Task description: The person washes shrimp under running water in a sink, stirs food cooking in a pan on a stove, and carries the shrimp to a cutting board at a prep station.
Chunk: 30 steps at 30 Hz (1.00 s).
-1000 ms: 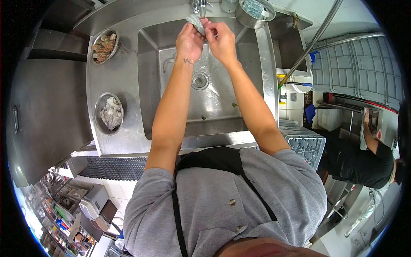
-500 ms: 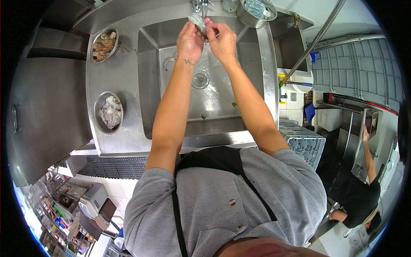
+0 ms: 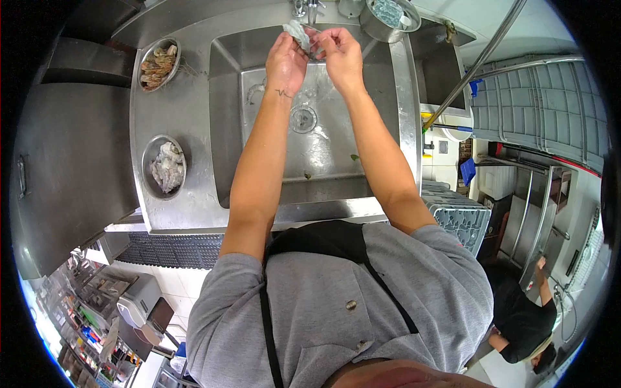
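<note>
Beneath the tap at the sink's far side, my left hand (image 3: 286,63) is closed around a pale grey raw shrimp (image 3: 297,33), whose end sticks up past the fingertips. My right hand (image 3: 342,57) is just beside it, fingers bent into a pinch. What those fingers pinch is too small to make out. Another greyish shrimp (image 3: 255,92) lies in the metal sink (image 3: 272,165), left of the drain (image 3: 303,120). On the left ledge, one bowl (image 3: 176,76) contains orange-brown shrimp heads and shells, and a nearer bowl (image 3: 146,173) contains whitish shrimp pieces.
A tap (image 3: 313,11) rises behind my hands. A metal pot (image 3: 381,31) with something bluish inside stands at the back right corner. Grey plastic racks (image 3: 453,210) are stacked right of the sink. A person in black (image 3: 527,317) is farther right.
My right hand has shifted slightly right and up, opening a small gap from my left hand, which stays around the shrimp. The person at the right has lowered an arm and moved.
</note>
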Each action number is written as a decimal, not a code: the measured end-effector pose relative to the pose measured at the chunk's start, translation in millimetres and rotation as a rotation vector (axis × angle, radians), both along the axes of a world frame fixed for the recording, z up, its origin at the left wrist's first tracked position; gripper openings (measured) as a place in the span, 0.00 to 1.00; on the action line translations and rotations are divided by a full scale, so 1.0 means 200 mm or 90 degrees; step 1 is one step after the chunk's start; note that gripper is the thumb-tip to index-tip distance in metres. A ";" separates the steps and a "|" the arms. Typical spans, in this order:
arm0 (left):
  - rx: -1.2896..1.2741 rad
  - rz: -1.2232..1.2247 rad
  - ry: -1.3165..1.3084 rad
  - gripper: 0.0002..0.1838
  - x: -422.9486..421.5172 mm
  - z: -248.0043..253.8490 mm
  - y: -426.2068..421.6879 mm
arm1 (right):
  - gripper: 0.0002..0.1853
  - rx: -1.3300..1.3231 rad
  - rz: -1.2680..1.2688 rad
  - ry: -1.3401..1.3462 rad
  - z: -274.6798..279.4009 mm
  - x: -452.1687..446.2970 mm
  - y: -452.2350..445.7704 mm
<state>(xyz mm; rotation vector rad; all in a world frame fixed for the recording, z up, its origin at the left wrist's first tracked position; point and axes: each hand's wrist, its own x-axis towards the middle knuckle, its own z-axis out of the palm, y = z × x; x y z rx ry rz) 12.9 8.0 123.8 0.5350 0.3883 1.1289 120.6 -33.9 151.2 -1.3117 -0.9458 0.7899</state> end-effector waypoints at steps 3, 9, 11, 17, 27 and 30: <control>-0.028 -0.008 -0.013 0.15 -0.01 -0.01 0.01 | 0.04 0.073 0.070 0.179 0.00 0.00 0.01; -0.116 0.006 -0.035 0.14 -0.01 0.05 0.00 | 0.04 0.030 0.101 0.238 -0.03 0.03 -0.01; -0.143 0.027 -0.052 0.14 -0.01 0.06 0.01 | 0.04 0.007 0.102 0.213 -0.05 0.04 -0.02; -0.131 0.008 0.001 0.17 -0.16 -0.04 0.07 | 0.02 -0.047 0.119 0.232 -0.20 0.11 -0.08; -0.041 -0.162 -0.066 0.32 -0.66 -0.04 0.01 | 0.17 -0.397 0.258 -0.103 -0.72 0.14 0.16; -0.112 -0.071 0.058 0.34 -0.72 0.14 -0.06 | 0.12 -0.364 0.238 0.051 -0.71 0.03 0.23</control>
